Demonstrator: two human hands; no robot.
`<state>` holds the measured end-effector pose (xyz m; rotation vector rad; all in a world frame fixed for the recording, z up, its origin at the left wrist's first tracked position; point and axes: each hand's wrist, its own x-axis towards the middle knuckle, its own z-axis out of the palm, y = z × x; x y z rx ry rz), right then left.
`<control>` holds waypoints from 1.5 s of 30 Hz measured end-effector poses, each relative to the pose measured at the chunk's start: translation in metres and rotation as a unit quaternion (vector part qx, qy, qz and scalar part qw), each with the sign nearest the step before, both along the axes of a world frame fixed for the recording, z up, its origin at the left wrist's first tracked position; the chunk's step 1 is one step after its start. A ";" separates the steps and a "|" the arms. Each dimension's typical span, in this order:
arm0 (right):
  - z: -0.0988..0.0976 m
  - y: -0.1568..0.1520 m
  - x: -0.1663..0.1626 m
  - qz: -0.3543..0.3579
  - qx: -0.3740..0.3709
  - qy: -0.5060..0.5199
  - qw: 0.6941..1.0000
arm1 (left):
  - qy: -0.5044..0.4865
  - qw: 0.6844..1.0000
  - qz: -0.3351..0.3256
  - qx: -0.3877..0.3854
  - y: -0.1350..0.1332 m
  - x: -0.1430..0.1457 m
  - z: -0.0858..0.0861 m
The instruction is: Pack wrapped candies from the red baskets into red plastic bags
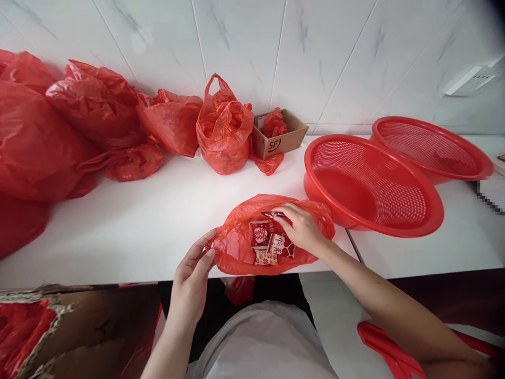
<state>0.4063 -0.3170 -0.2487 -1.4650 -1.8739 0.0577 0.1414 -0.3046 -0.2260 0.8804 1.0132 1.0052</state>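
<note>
A red plastic bag point(236, 247) lies spread open at the table's front edge. Inside it are several small wrapped packets, among them a red one with white lettering point(259, 233), a white and red one point(278, 244) and a flowered one point(265, 257). My left hand point(194, 279) pinches the bag's left rim between thumb and fingers. Over the bag's right side, my right hand point(302, 227) reaches in, its fingers closed on a dark red packet point(273, 214). The fingers partly cover that packet.
Two red perforated baskets point(335, 195) stand at the right, one behind the other. Along the wall are several filled red bags point(224, 137) and a small cardboard box point(281, 143). A large carton point(87, 331) sits below at the left, a red stool point(389, 350) at the lower right.
</note>
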 end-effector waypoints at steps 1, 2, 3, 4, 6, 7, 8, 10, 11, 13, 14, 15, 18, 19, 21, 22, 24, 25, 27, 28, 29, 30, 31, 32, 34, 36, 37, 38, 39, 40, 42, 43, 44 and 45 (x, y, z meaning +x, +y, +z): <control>0.000 -0.001 0.000 -0.010 -0.001 0.002 1.000 | -0.002 1.000 0.000 0.000 0.000 0.000 0.000; 0.000 -0.002 0.001 -0.020 -0.002 0.003 1.000 | -0.004 1.000 0.000 0.000 -0.001 0.000 0.000; -0.001 -0.003 0.001 -0.029 -0.003 0.003 1.000 | -0.006 1.000 0.000 0.000 -0.001 0.000 -0.001; -0.001 -0.004 0.001 -0.036 -0.002 0.003 0.999 | -0.007 1.000 -0.001 -0.001 -0.001 0.000 -0.001; -0.001 -0.006 0.002 -0.042 0.002 0.000 0.999 | -0.008 1.000 -0.001 -0.003 -0.001 0.001 -0.001; 0.000 -0.006 0.003 -0.037 0.003 0.000 0.999 | -0.008 1.000 -0.001 -0.004 -0.001 0.001 -0.001; 0.000 -0.007 0.004 -0.029 0.003 0.001 1.000 | -0.007 1.000 -0.002 -0.004 -0.001 0.001 -0.001; 0.001 -0.011 0.006 -0.010 0.005 0.015 1.000 | -0.006 1.000 -0.002 -0.002 0.000 0.002 -0.001; 0.001 -0.013 0.007 -0.003 0.007 0.029 1.000 | -0.005 1.000 -0.003 -0.001 0.000 0.002 -0.002; 0.003 -0.019 0.007 0.001 0.016 0.060 0.998 | -0.002 1.000 -0.006 -0.001 0.000 0.001 -0.003; 0.005 -0.022 0.006 0.000 0.021 0.074 0.997 | 0.000 1.000 -0.008 0.001 0.000 0.001 -0.003; 0.006 -0.025 0.004 0.000 0.026 0.084 0.996 | 0.006 1.000 -0.009 0.006 -0.001 0.001 -0.004; 0.012 -0.033 -0.008 0.024 0.049 0.090 0.994 | 0.061 0.996 -0.010 0.061 -0.002 0.001 -0.007; 0.015 -0.034 -0.013 0.038 0.060 0.090 0.993 | 0.089 0.992 -0.015 0.091 -0.002 0.002 -0.007; 0.019 -0.035 -0.024 0.067 0.080 0.090 0.990 | 0.143 0.977 -0.034 0.152 -0.001 0.004 -0.005; 0.021 -0.035 -0.029 0.080 0.085 0.092 0.989 | 0.164 0.969 -0.048 0.176 0.000 0.006 -0.004; 0.025 -0.034 -0.039 0.103 0.087 0.100 0.986 | 0.188 0.958 -0.080 0.203 0.002 0.010 0.001; 0.027 -0.033 -0.042 0.114 0.086 0.104 0.984 | 0.188 0.955 -0.099 0.207 0.003 0.012 0.003; 0.030 -0.031 -0.048 0.132 0.085 0.111 0.981 | 0.170 0.955 -0.141 0.197 0.004 0.014 0.008; 0.031 -0.030 -0.050 0.139 0.084 0.116 0.980 | 0.158 0.957 -0.156 0.186 0.004 0.015 0.009; 0.032 -0.029 -0.051 0.145 0.082 0.122 0.978 | 0.147 0.960 -0.166 0.173 0.004 0.015 0.009; 0.033 -0.028 -0.053 0.150 0.080 0.128 0.977 | 0.138 0.963 -0.170 0.160 0.003 0.015 0.010; 0.034 -0.027 -0.054 0.154 0.077 0.134 0.976 | 0.132 0.966 -0.168 0.148 0.003 0.014 0.009; 0.034 -0.027 -0.055 0.156 0.074 0.139 0.975 | 0.127 0.968 -0.165 0.139 0.002 0.014 0.009; 0.035 -0.026 -0.056 0.155 0.067 0.145 0.975 | 0.117 0.972 -0.160 0.127 0.002 0.014 0.008; 0.035 -0.027 -0.056 0.153 0.061 0.146 0.975 | 0.113 0.973 -0.158 0.123 0.002 0.014 0.008; 0.035 -0.027 -0.056 0.153 0.060 0.147 0.975 | 0.114 0.973 -0.157 0.122 0.002 0.015 0.009; 0.035 -0.027 -0.056 0.154 0.059 0.148 0.975 | 0.116 0.973 -0.156 0.121 0.002 0.015 0.009; 0.035 -0.028 -0.056 0.155 0.059 0.149 0.975 | 0.120 0.974 -0.154 0.119 0.002 0.015 0.010; 0.035 -0.028 -0.056 0.154 0.059 0.150 0.975 | 0.124 0.973 -0.152 0.119 0.001 0.016 0.011; 0.034 -0.028 -0.055 0.151 0.057 0.152 0.975 | 0.132 0.973 -0.150 0.120 0.001 0.017 0.013; 0.034 -0.028 -0.055 0.150 0.054 0.152 0.975 | 0.135 0.972 -0.149 0.121 0.001 0.017 0.013; 0.033 -0.029 -0.055 0.151 0.052 0.153 0.975 | 0.138 0.972 -0.147 0.122 0.000 0.017 0.013; 0.034 -0.029 -0.054 0.151 0.049 0.156 0.975 | 0.141 0.972 -0.145 0.123 0.000 0.018 0.013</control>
